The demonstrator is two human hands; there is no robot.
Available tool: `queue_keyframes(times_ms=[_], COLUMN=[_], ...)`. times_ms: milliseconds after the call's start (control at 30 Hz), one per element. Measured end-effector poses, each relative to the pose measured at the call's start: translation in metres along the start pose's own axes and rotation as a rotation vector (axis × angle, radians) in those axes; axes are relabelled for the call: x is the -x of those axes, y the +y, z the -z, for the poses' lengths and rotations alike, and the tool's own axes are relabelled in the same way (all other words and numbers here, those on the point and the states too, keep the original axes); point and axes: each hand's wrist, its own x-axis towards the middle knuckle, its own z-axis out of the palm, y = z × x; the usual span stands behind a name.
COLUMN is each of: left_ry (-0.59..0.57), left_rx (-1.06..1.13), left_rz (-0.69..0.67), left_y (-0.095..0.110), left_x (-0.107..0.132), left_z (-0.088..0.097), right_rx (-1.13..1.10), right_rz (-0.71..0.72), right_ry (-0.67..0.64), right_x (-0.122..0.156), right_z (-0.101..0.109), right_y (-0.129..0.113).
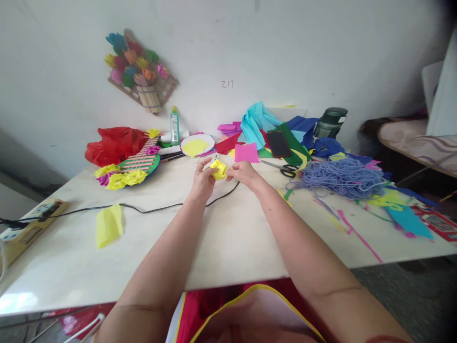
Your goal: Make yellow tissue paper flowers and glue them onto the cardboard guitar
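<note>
Between my two hands, above the middle of the table, is a small yellow crepe paper flower (220, 170) with ruffled folds. My left hand (204, 179) is closed on its left side, thumb and fingers pinching it. On the other side, my right hand (243, 173) pinches the flower's right edge with thumb and forefinger. A pink paper square (246, 153) lies just beyond my right hand. To the left rests a green craft piece (137, 163) with wooden sticks across it and yellow crepe flowers (126, 179) along its edge.
Scissors (285, 169), a phone (279, 144) and a heap of blue yarn (342, 178) lie to the right. A glue bottle (174, 126) stands near the wall. A black cord (143, 211) runs from a power strip (34, 224). Yellow paper (109, 226) lies front left.
</note>
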Motion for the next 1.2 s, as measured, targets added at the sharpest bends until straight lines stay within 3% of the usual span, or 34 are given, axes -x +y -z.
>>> queue_keyframes(times_ms=[533,800,1000,1200], left_ry=[-0.117,-0.112,-0.128,-0.077], left_rx=[-0.104,-0.118,-0.191,-0.213], left_rz=[0.105,0.195,0.204,0.125], left_y=[0.005,0.009,0.009,0.007], left_x=[0.006,0.004,0.004,0.001], left_z=[0.001,0.003,0.004,0.005], right_rx=[0.198,0.252,0.273,0.463], right_rz=[-0.029,-0.03,-0.022,0.022], right_ry=[0.082,0.088,0.076,0.087], right_x=[-0.01,-0.008,-0.007,-0.001], right_z=[0.003,0.005,0.005,0.009], right_y=[0.011,0.008,0.008,-0.003])
